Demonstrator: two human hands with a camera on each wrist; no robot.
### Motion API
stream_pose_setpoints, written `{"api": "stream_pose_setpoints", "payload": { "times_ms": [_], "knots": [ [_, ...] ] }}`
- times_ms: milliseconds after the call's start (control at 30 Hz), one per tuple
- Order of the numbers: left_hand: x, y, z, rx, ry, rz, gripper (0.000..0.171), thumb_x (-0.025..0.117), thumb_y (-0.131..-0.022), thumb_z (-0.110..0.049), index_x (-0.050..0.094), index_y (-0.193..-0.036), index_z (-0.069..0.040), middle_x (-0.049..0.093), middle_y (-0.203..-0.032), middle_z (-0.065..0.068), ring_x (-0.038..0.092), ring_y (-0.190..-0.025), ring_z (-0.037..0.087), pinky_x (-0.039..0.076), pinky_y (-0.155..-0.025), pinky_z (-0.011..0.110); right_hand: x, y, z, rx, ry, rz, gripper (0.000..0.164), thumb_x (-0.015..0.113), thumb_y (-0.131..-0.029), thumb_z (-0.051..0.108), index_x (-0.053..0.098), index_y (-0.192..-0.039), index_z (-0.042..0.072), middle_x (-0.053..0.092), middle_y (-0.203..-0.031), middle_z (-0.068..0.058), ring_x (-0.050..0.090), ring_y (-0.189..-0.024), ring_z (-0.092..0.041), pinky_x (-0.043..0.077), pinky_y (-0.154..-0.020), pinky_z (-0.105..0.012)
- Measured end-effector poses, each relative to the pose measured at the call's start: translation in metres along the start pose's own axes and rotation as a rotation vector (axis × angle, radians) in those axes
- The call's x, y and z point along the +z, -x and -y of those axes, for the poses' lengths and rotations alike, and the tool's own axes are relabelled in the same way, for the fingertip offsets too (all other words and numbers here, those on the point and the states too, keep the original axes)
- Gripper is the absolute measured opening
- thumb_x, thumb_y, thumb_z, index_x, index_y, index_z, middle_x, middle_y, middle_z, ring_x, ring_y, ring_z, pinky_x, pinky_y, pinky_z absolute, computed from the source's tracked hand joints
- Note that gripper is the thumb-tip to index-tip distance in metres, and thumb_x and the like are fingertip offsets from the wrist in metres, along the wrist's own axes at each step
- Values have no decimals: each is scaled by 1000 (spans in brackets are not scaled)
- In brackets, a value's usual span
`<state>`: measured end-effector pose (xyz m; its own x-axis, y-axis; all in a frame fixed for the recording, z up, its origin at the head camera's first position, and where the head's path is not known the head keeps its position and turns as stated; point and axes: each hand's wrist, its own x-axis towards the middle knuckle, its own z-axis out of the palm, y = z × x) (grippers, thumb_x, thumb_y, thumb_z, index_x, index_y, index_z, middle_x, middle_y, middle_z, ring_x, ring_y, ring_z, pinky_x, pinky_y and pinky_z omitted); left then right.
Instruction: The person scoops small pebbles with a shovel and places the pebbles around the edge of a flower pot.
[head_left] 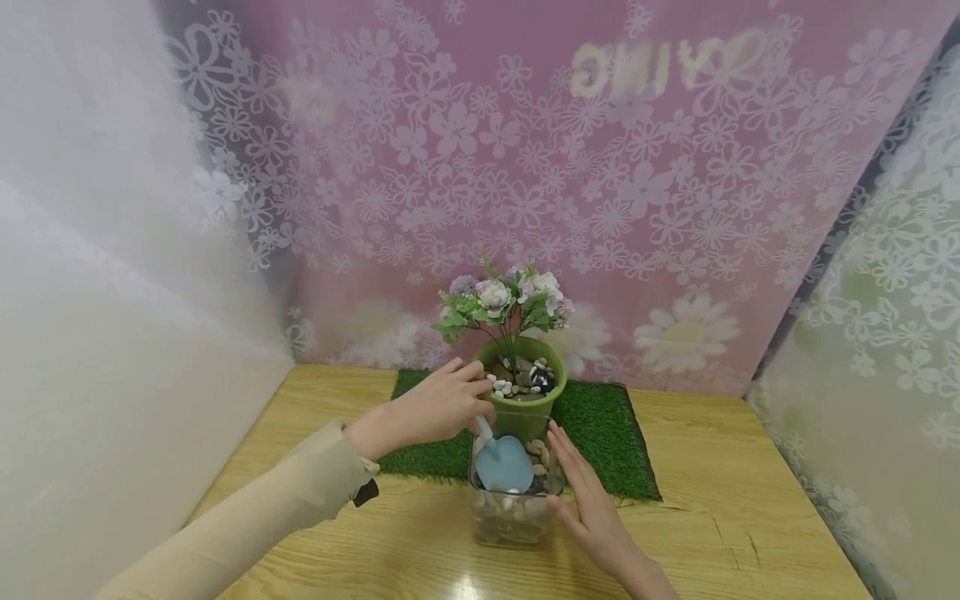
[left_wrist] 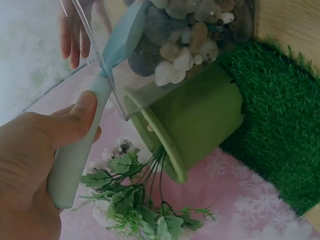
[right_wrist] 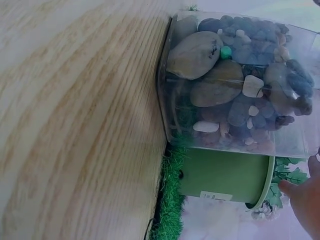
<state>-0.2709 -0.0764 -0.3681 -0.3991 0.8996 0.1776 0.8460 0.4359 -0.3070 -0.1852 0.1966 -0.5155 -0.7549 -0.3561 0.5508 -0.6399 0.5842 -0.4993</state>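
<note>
My left hand (head_left: 442, 402) grips the pale handle of a small blue shovel (head_left: 506, 463). The shovel's blade dips into a clear square container (head_left: 517, 533) of mixed pebbles (left_wrist: 192, 45). In the left wrist view the thumb lies along the handle (left_wrist: 82, 145). My right hand (head_left: 592, 508) is against the container's right side, its fingers fairly straight. Right behind the container stands a green flowerpot (head_left: 558, 367) with white and purple flowers (head_left: 495, 296). Pebbles, mostly white and brown, lie inside the pot around the stems.
A green artificial turf mat (head_left: 615, 442) lies under the pot on the wooden table (head_left: 712, 500). Behind the table hangs a pink floral curtain (head_left: 450, 192), with pale curtains at the left and right.
</note>
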Motion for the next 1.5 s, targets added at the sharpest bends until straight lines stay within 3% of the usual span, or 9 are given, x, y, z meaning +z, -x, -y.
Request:
{"api": "stream_pose_setpoints", "payload": {
  "times_ms": [233, 400, 467, 800, 1067, 1500],
  "knots": [
    [12, 7, 7, -14, 122, -30, 17, 78, -87, -37, 77, -103, -32, 64, -103, -11, 41, -93, 15, 29, -80, 33, 1, 2, 3, 13, -12, 8, 82, 66, -93, 6, 23, -162, 9, 19, -168, -8, 20, -153, -15, 33, -114, -46],
    [13, 9, 6, -10, 165, -45, 16, 76, -89, -37, 77, -104, -30, 63, -101, -9, 39, -90, 16, 29, -79, 33, 3, 3, 1, -23, -39, -16, 80, 66, -92, 4, 24, -161, 6, 21, -168, -12, 19, -154, -16, 15, -118, -17],
    [12, 9, 7, -21, 193, -46, 15, 76, -89, -35, 78, -103, -29, 63, -101, -8, 39, -90, 16, 29, -80, 34, 4, 3, 1, -33, -59, -26, 80, 66, -92, 3, 25, -160, 4, 21, -167, -14, 19, -154, -16, 10, -115, -12],
    [11, 8, 6, -39, 188, -14, 15, 74, -91, -36, 78, -103, -29, 63, -98, -8, 37, -88, 15, 27, -78, 33, 5, 1, 2, -39, -79, -24, 83, 66, -91, 2, 23, -162, 8, 19, -168, -10, 19, -154, -17, 9, -115, -11],
    [7, 15, 4, -106, 229, 28, 18, 71, -93, -37, 78, -106, -26, 66, -96, -9, 31, -83, 14, 26, -76, 32, 6, 1, 2, -30, -74, -20, 80, 66, -92, 4, 24, -161, 6, 19, -168, -10, 18, -154, -16, 8, -115, -10],
    [16, 17, -25, -251, 183, -57, 16, 73, -91, -38, 77, -101, -25, 68, -93, -7, 33, -81, 16, 25, -73, 32, 4, 0, 1, -57, -83, -35, 77, 63, -95, 7, 23, -161, 6, 19, -168, -14, 18, -154, -16, 8, -116, -12]
  ]
}}
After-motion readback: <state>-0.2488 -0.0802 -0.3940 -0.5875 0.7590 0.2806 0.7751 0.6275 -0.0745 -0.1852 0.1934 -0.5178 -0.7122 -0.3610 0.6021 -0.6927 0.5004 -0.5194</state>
